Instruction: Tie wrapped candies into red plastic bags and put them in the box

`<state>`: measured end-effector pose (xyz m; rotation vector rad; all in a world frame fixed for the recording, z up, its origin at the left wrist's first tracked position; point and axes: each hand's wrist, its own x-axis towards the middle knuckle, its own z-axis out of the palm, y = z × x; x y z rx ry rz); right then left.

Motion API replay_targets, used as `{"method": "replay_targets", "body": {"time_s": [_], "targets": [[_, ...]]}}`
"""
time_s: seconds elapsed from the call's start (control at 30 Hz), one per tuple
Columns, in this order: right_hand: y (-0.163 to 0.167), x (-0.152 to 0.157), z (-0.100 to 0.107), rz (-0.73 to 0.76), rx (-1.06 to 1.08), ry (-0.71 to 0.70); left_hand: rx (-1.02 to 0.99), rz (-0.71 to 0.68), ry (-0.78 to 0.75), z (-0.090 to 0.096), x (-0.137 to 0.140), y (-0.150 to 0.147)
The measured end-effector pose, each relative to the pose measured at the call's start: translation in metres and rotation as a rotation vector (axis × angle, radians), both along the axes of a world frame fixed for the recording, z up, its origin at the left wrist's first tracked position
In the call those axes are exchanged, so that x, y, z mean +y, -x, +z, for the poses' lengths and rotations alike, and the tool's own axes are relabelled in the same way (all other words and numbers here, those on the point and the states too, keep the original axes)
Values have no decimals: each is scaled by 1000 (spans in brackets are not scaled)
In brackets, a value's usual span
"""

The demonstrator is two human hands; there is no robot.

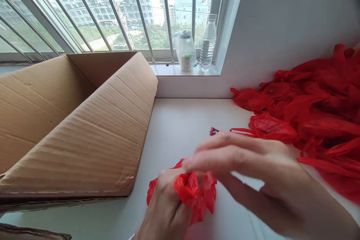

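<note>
My left hand (pixel 171 202) is closed around a crumpled red plastic bag (pixel 204 198) low in the middle of the view. A bunched part of the bag pokes up out of the fist, and the rest spreads out beneath it. Blurred by motion, my right hand (pixel 253 172) reaches in from the right with its fingers stretched out and a gap below them. Its fingertips overlap the top of my left hand; whether they touch the bag cannot be made out. Just beyond those fingers lies a small dark red wrapper (pixel 214 131) on the white surface (pixel 180 123).
A large open cardboard box (pixel 92 138) takes up the left side. To the right, a heap of red plastic bags (pixel 309 108) lies against the wall. On the sill of the barred window stand a water bottle (pixel 208 43) and a container in a clear bag (pixel 185 50).
</note>
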<state>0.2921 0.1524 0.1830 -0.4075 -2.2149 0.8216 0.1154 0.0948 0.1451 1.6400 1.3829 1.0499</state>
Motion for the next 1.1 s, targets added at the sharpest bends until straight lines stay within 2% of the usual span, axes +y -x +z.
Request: {"method": "replay_targets", "body": {"time_s": [0.07, 0.17, 0.23, 0.27, 0.33, 0.37, 0.43, 0.5, 0.57, 0.63, 0.7, 0.77, 0.8, 0.87, 0.93, 1.1], "targets": [[-4, 12, -10, -112, -61, -18, -115, 3, 128, 3, 0, 2], [-2, 27, -30, -80, -116, 204, -254, 7, 243, 4, 1, 2], [2, 25, -39, -119, 8, 322, -353, 43, 305, 1, 2, 1], [4, 21, -41, -172, 94, 309, -423, 64, 342, -2, 2, 1], [4, 7, -41, -203, 165, 177, -562, 95, 396, -6, 4, 6], [3, 0, -40, -150, 129, 92, -611, 78, 411, -8, 4, 9], [1, -12, -37, 15, -42, -57, -643, -42, 404, -10, 4, 19], [-2, -15, -37, 160, -188, -106, -469, -179, 298, -9, 1, 27], [-2, -9, -40, 198, -120, -33, -122, -247, 110, -6, -5, 30], [1, 3, -44, 142, 26, 98, 259, -217, -109, -3, -12, 29], [9, 15, -49, 113, 70, 187, 606, -168, -395, -2, -18, 26], [21, 23, -52, 225, -17, 234, 848, -81, -692, -4, -22, 23], [26, 25, -54, 299, -60, 254, 902, -31, -786, -6, -22, 23], [35, 27, -57, 379, -102, 268, 857, 39, -820, -13, -21, 26], [41, 26, -61, 339, -130, 214, 831, 72, -811, -19, -18, 31], [35, 23, -69, 70, -210, -188, 964, 12, -697, -27, -25, 46]]}}
